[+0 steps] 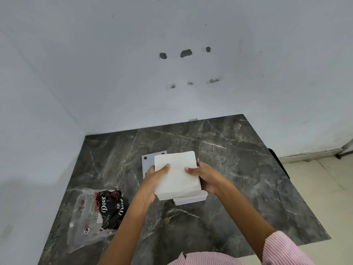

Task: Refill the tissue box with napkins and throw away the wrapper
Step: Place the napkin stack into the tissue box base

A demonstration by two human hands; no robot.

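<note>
Striped pink-and-white sleeves (282,249) fill the bottom edge of the frame, and two bare forearms reach up from them toward the centre. Both hands clasp a thick white stack of napkins (176,175): the left hand (155,178) grips its left edge with the thumb on top, the right hand (205,177) grips its right edge likewise. This stack is held above a white tissue box (191,200), of which only the near edge shows below the napkins. Behind the stack, a flat grey lid (148,161) lies on the dark marble table (238,169). At lower left of the frame the empty plastic wrapper (97,213), clear and black with "Dove" lettering, lies crumpled on the table, apart from the hands.
</note>
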